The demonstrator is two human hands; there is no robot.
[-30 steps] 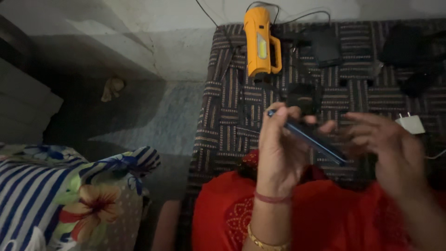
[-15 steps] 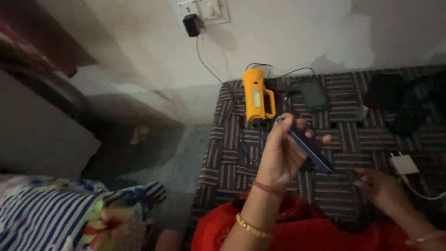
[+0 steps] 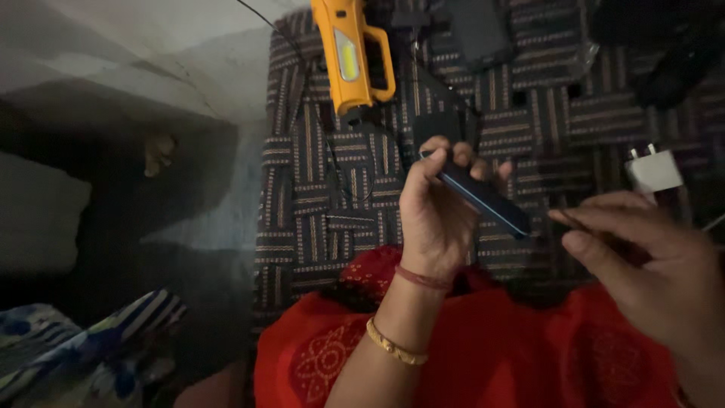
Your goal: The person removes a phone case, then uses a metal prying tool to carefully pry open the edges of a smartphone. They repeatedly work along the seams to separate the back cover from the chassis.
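Note:
My left hand (image 3: 434, 219) is raised over my lap and grips a slim blue phone (image 3: 483, 198) edge-on, its long side slanting down to the right. My right hand (image 3: 649, 264) is just right of the phone's lower end. Its thumb and fingers are pinched on a thin dark pin-like piece (image 3: 575, 220), too small to make out clearly. The tip of that piece is a short way from the phone's corner, not touching it. A red thread and a gold bangle are on my left wrist.
A dark patterned mat (image 3: 302, 189) lies ahead with a yellow hand torch (image 3: 349, 57), a flat dark device (image 3: 476, 30), a white charger plug (image 3: 654, 170) and black gear (image 3: 664, 45). My red garment (image 3: 491, 355) fills the foreground. Striped floral cloth (image 3: 83, 347) lies bottom left.
My right hand dropped to the mat near the plug, then rose back beside the phone with fingers pinched. The left hand kept the phone. The view tilted up and then back down.

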